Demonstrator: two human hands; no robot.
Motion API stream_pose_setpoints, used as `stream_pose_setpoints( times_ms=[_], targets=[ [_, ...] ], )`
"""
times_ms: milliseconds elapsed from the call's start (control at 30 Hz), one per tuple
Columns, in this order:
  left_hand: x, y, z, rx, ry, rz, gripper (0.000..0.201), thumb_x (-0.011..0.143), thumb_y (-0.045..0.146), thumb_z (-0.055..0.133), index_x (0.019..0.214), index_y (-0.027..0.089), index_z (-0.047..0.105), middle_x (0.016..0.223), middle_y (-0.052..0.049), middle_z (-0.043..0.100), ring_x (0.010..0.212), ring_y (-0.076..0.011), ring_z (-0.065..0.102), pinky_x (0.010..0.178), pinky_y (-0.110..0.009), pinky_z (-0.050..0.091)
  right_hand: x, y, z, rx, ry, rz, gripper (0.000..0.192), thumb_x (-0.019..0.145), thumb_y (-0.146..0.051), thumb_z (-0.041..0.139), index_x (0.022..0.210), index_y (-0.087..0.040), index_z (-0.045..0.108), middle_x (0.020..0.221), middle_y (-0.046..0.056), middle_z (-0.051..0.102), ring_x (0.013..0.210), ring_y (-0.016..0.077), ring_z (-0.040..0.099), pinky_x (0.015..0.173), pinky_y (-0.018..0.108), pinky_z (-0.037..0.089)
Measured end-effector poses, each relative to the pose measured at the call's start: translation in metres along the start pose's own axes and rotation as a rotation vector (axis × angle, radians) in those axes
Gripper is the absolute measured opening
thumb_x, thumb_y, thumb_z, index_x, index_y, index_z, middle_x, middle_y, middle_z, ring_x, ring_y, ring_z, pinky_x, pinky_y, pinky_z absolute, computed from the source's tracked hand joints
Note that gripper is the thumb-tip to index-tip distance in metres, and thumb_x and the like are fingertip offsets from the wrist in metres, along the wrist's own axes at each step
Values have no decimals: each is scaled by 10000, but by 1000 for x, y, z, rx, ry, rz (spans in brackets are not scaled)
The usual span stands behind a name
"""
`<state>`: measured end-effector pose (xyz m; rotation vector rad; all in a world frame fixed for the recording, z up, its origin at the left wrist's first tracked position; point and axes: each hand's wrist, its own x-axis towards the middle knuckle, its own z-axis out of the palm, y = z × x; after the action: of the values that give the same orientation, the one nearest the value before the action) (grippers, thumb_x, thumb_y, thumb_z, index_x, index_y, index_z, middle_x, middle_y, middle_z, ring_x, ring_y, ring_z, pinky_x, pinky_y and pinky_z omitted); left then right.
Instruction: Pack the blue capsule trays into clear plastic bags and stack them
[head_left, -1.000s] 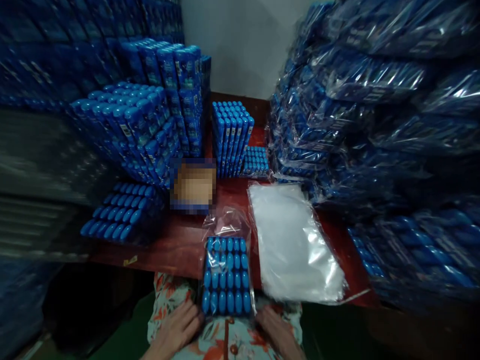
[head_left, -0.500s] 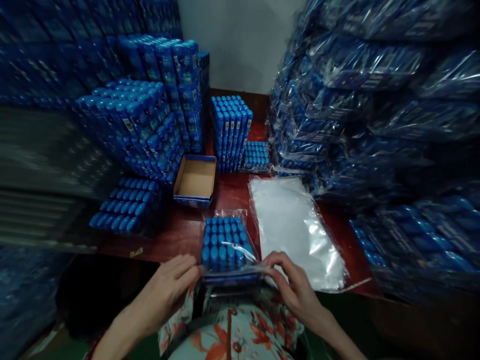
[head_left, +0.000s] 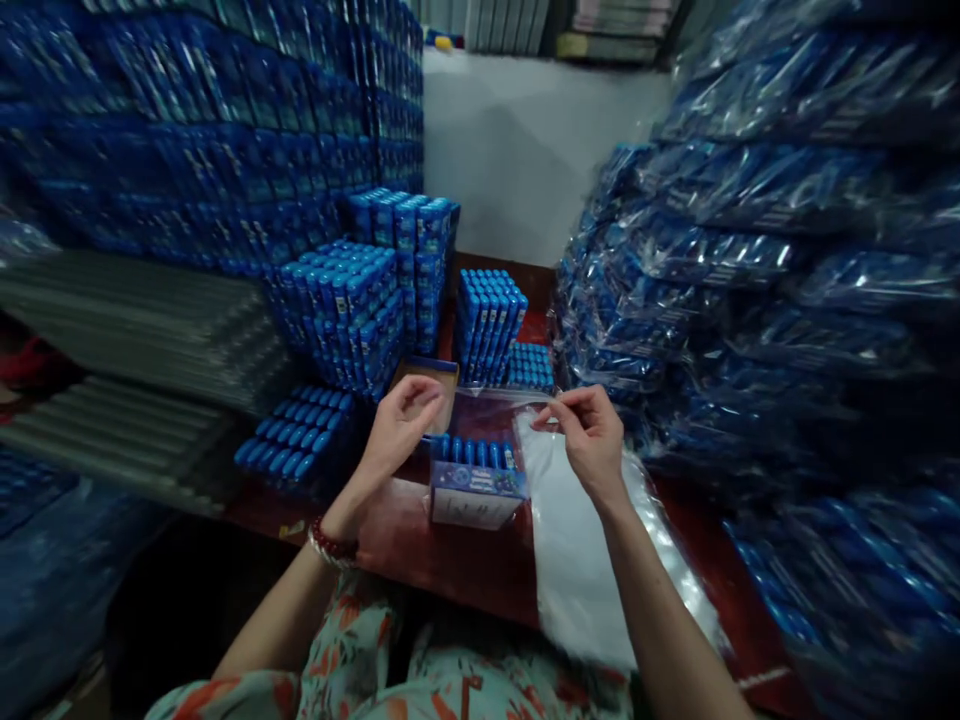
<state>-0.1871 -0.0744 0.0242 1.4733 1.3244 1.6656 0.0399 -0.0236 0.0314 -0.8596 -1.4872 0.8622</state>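
Note:
A small blue display box (head_left: 480,497) filled with blue-capped tubes (head_left: 480,453) sits tilted up on the red table, inside a clear plastic bag (head_left: 495,402). The bag's open edge stretches between my two hands above the box. My left hand (head_left: 405,425), fingers pinched together, is at the left end of that edge, in front of an empty cardboard box (head_left: 448,385). At the right end, my right hand (head_left: 591,440) pinches the bag between thumb and forefinger, over a pile of flat clear bags (head_left: 577,560).
Tall stacks of blue packs (head_left: 225,170) rise on the left, beside grey ridged trays (head_left: 150,320). Plastic-wrapped blue packs (head_left: 720,260) are piled high on the right. A block of blue tubes (head_left: 491,325) stands at the back of the red table (head_left: 450,560).
Both hands have moved forward and up from the table's near edge, with the bag's edge between them. The filled box has turned so its printed side faces me. My view has tilted upward.

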Motion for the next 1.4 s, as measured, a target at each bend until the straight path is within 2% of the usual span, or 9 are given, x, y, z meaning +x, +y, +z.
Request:
stream_pose_setpoints(
  times_ms=[133,300,467,633,900,1067,1267,1333,1400],
  targets=[
    [-6,-27,9,-395,174,-273,232,687,343,718,793,145,664,732,-19,679,725,-139,624,751,-254,447,10,5,4,41,20,53,217,745,-324,669,738,-214,481,560,-47,602,501,140,600,515,282,531],
    [-1,-28,13,-529,214,-215,225,712,378,703,686,159,660,657,14,639,667,-105,590,731,-224,440,18,13,4,-64,101,91,203,750,-353,634,749,-214,486,566,-57,533,474,135,542,465,282,492],
    [5,-21,19,-469,233,-133,250,786,377,632,672,155,656,658,1,641,670,-113,593,725,-228,455,17,2,17,-661,296,-365,160,827,-297,564,954,-205,600,893,59,571,863,208,557,717,363,482],
    [1,-18,27,-412,311,-120,247,812,363,594,751,141,685,710,-30,695,702,-144,639,743,-263,490,9,-15,59,-922,-147,-876,267,875,-123,483,1089,-223,609,990,72,631,1014,214,518,891,389,385],
    [-5,-17,20,-112,315,-27,228,849,292,522,795,146,688,757,-24,707,713,-149,629,685,-231,476,13,-24,100,-1083,-424,-1008,239,910,-123,411,1023,-143,621,937,87,664,992,225,512,866,374,358],
    [-9,-19,16,27,283,73,240,874,269,494,740,160,661,694,-17,686,656,-143,622,651,-234,456,33,-20,99,-1003,-363,-942,195,878,-121,443,823,-144,628,767,77,643,857,228,547,726,341,412],
    [-12,-19,15,-184,305,-22,274,892,307,483,719,162,638,678,-22,703,683,-161,670,718,-263,500,98,-51,11,-306,509,-396,207,882,-215,466,809,-129,639,690,47,620,643,169,605,620,305,448],
    [-11,-20,15,-195,309,-36,268,891,317,484,755,160,652,715,-31,713,714,-170,678,735,-273,506,86,-68,0,-298,447,-459,173,868,-240,526,855,-133,662,775,69,654,739,180,630,712,322,459],
    [-11,-20,17,-165,308,-20,275,893,331,480,784,160,665,759,-41,718,759,-177,677,757,-279,501,55,-74,12,-500,84,-553,131,858,-236,564,891,-176,676,861,65,675,828,191,611,774,342,454]
  ],
)
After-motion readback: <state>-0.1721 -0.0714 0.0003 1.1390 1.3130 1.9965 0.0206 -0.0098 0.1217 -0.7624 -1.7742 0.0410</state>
